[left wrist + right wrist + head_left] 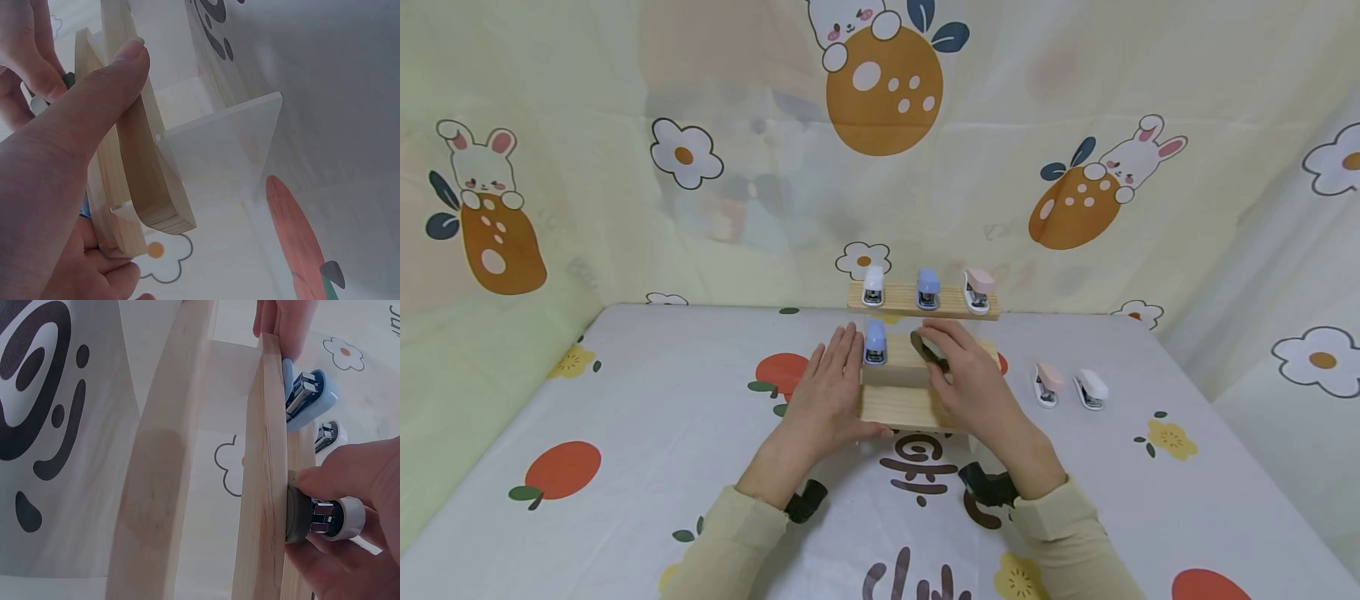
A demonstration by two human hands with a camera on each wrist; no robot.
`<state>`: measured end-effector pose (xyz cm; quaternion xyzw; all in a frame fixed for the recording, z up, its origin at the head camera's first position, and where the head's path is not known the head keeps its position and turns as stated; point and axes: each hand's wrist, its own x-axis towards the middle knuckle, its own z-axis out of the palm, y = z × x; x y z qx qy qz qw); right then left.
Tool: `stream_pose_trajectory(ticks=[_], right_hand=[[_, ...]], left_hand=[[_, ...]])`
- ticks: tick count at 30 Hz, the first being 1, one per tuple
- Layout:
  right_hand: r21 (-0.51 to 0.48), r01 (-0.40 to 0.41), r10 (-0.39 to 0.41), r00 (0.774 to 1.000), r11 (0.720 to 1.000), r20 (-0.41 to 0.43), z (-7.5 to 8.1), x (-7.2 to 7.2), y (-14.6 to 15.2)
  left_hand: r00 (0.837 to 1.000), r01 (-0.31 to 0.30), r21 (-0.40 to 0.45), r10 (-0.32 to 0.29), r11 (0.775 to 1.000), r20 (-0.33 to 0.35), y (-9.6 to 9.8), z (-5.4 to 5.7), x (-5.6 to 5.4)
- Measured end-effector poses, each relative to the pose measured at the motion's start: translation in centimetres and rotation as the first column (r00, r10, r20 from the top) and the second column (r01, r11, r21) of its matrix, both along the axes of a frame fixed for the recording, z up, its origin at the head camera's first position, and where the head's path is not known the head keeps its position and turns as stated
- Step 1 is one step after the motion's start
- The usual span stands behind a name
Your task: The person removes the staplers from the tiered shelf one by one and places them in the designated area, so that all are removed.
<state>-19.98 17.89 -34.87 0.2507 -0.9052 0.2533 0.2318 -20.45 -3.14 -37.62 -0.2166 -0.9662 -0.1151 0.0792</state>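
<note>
On the left, a red fruit print [562,469] marks the white cloth-covered surface [647,400], with a cream curtain [760,225] patterned with rabbits and flowers behind. In the middle is a three-tiered rack of pale wooden planks [898,406] with clear plastic supports [219,134]. Its top plank carries, left to right, a small white stapler [873,287], a small light-blue stapler [928,289] and a small pink-and-white stapler [978,292]. On the middle plank's left end, another light-blue stapler [876,342] occupies the space between the hands. Right of the rack, a pink-topped stapler [1047,385] and an all-white-looking stapler [1091,389] rest near each other on the surface.

The left hand [826,392] braces the rack's left end, fingers extended along its side and thumb against the lowest plank's front edge; it grasps no stapler. The right hand [966,371] reaches in from the right over the middle plank, covering part of it, and pinches a dark grey-and-white stapler [300,511] between thumb and fingers. That stapler is tilted, right of the blue one and close to the middle plank; whether it bears on the wood I cannot tell.
</note>
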Motion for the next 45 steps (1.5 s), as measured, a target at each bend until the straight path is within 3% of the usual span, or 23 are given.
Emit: stream_pose_trajectory(ticks=[16,45], right_hand=[[0.015,-0.004,0.004,0.999,1.0,0.035,0.0,0.1,0.1],[0.017,-0.017,0.017,1.0,1.0,-0.014,1.1,0.9,2.0]], left_hand=[[1.0,-0.006,-0.002,0.006,1.0,0.001,0.0,0.1,0.1],[1.0,0.003,0.015,-0.003,1.0,0.004,0.0,0.2,0.2]])
